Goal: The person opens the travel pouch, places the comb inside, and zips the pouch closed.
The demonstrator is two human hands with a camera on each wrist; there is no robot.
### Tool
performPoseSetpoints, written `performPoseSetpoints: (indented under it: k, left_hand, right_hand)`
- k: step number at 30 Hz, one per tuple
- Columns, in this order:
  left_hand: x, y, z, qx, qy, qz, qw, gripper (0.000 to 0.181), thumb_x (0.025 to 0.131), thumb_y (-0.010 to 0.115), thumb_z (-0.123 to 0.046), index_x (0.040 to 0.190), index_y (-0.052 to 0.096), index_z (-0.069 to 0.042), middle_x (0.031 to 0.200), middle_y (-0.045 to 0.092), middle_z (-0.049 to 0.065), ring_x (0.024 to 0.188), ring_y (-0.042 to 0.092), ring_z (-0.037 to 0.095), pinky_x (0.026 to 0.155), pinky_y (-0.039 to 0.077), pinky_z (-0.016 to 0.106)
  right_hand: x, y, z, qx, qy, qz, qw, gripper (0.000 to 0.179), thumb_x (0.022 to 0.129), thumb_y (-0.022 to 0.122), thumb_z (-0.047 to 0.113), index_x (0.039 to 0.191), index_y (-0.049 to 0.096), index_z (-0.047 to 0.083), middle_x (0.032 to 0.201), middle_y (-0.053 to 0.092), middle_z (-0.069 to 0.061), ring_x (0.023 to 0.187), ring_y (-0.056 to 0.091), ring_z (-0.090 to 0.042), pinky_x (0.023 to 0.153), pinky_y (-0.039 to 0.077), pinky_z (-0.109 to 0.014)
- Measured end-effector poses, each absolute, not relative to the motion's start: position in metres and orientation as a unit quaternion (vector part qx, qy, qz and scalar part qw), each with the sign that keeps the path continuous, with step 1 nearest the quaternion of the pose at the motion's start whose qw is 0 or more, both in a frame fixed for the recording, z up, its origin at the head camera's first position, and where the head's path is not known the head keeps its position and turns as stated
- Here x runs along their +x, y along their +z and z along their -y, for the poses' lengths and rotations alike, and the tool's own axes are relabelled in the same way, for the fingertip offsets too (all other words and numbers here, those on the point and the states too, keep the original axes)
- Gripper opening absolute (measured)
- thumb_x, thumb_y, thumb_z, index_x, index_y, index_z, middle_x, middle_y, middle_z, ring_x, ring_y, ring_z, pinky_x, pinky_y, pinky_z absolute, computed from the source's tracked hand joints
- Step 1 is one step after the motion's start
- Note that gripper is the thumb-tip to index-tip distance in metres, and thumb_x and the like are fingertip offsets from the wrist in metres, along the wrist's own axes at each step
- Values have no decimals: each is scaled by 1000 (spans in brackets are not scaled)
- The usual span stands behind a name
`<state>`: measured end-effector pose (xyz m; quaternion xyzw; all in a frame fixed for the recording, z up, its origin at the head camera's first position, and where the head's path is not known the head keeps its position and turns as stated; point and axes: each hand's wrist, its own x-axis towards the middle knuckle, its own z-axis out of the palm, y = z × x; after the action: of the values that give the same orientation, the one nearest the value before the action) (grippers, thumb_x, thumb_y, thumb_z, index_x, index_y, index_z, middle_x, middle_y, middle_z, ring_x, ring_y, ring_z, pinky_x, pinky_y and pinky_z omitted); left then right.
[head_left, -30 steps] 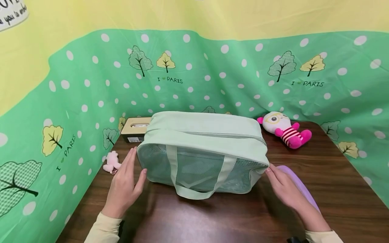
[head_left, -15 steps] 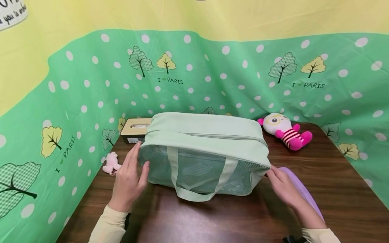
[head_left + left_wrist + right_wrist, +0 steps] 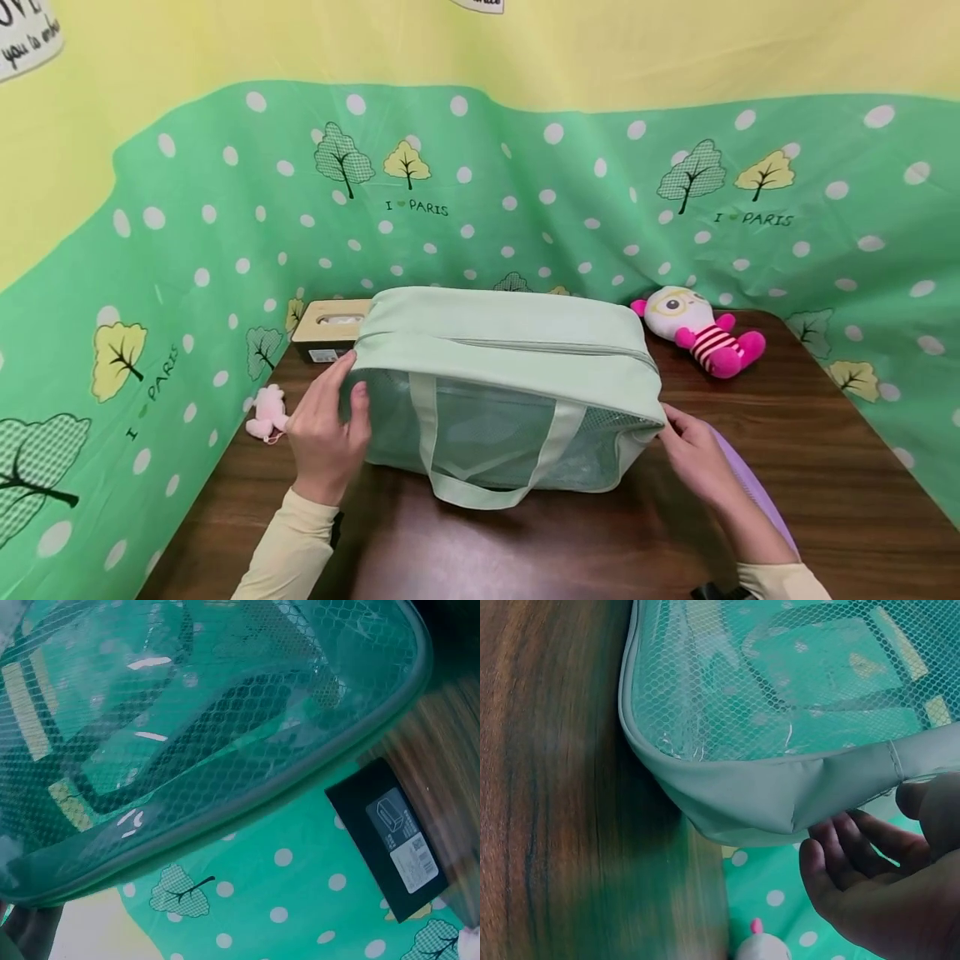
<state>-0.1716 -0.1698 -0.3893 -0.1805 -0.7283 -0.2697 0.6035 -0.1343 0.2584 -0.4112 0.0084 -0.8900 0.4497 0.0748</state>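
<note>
A pale green bag with mesh-patterned see-through sides stands upright on the table in the head view. A zip runs along its top, and a strap handle hangs down its front. My left hand lies at the bag's left end, fingertips at the upper corner and thumb raised apart. In the left wrist view only its dark fingers show at the bag's edge. My right hand grips the bag's right upper corner. The right wrist view shows its thumb and curled fingers at the zip end.
Behind the bag's left end is a wood-topped tissue box. A small pink plush lies left of my left hand. A pink and white doll sits back right. A purple item lies under my right forearm. Patterned cloth surrounds the table.
My left hand has shifted slightly right and up along the bag's end, its thumb lifting. The right hand stays at the right corner. The bag keeps nearly the same place.
</note>
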Motion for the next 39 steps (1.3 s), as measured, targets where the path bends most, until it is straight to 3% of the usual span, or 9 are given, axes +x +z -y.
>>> performPoseSetpoints:
  k: [3,5,9,12,15,20,26,31,39]
  left_hand:
    - [-179,-391,165,-159,-277,694,645,41,103,57,-33,108,76,3,99,78,17,81,75,37,84,55,29]
    - [-183,-391,163,-152,-284,672,667,40,102,59,-33,102,77,3,92,78,17,74,75,37,72,55,40]
    - [-188,-389,159,-141,-296,640,695,39,98,62,-31,92,77,4,83,77,18,65,73,38,61,50,47]
    - [-189,-388,158,-130,-302,628,705,36,93,62,-28,87,76,4,78,76,17,60,71,37,56,48,48]
    - [-191,-387,157,-118,-307,625,707,31,85,61,-23,84,76,4,74,75,16,56,69,37,52,46,48]
    - [-193,-386,153,-99,-316,623,709,27,77,59,-19,80,75,3,70,73,15,52,66,37,50,43,48]
    - [-193,-382,151,-90,-324,610,718,24,74,58,-16,77,75,2,66,72,13,49,64,37,48,40,46]
    - [-195,-378,153,-97,-320,615,714,24,73,56,-16,73,74,0,62,69,12,44,61,34,43,37,45]
    - [-199,-378,154,-95,-317,611,719,22,70,54,-15,70,71,-1,57,65,11,38,53,33,39,26,40]
  right_hand:
    - [-136,-411,-258,-17,446,890,94,38,104,52,11,132,61,-14,121,69,-26,90,50,12,76,40,-8]
    - [-137,-412,-258,-34,451,885,107,36,103,56,11,127,65,-13,112,72,-19,86,51,11,73,42,-10]
    - [-138,-414,-262,-78,502,853,118,29,101,62,12,117,71,-10,90,72,11,79,54,9,70,46,-13]
    - [-139,-412,-265,-92,548,824,112,17,101,63,13,107,78,6,82,65,26,78,57,8,71,48,-14]
    - [-139,-408,-267,-97,556,819,109,15,101,64,14,99,78,18,83,65,28,80,57,6,72,48,-14]
    - [-137,-398,-267,-113,533,832,104,16,100,66,18,103,79,9,86,68,24,80,56,7,71,47,-14]
    - [-138,-387,-268,-122,568,811,76,16,98,68,19,91,76,31,81,69,24,74,64,6,69,52,-16]
    - [-141,-383,-270,-116,548,825,75,15,98,68,16,92,77,26,78,69,24,71,64,5,67,52,-17]
    - [-148,-376,-271,-103,551,825,67,30,97,66,11,81,75,36,71,68,21,68,63,2,65,53,-18]
